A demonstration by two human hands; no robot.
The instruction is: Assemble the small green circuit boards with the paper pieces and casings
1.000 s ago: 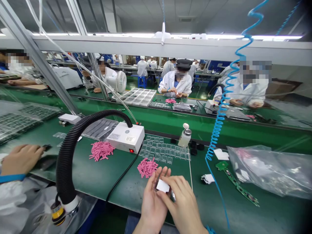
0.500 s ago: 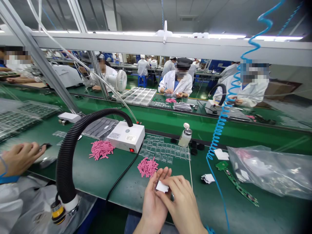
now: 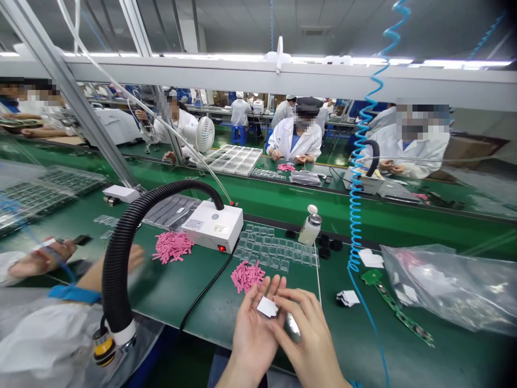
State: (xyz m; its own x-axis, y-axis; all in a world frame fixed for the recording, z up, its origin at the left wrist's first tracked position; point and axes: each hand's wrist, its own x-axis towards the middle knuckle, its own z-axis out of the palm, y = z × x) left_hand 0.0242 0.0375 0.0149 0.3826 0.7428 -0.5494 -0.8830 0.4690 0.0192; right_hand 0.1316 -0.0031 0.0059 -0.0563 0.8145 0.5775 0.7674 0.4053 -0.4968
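My left hand (image 3: 254,334) is palm up with its fingers curled around a small white-topped piece (image 3: 267,307). From the right, my right hand (image 3: 309,328) touches the edge of that piece with its thumb and fingertips. A shiny metallic object shows partly below my right fingers; what it is I cannot make out. Just beyond my hands lies a pile of pink strips (image 3: 247,276), and behind it rows of clear plastic pieces (image 3: 262,245). A bottle with a metal top (image 3: 310,229) stands at the back of these rows.
A white box (image 3: 214,223) with a thick black hose (image 3: 117,258) stands left of centre, near a second pink pile (image 3: 173,247). A co-worker's hands work at far left. At right are a blue coiled hose (image 3: 355,215), green circuit strip (image 3: 398,310) and plastic bag (image 3: 448,285).
My right fingers have spread and shifted slightly away from the white-topped piece. A co-worker's arm at left has reached toward the black hose. The blue coil has swung left.
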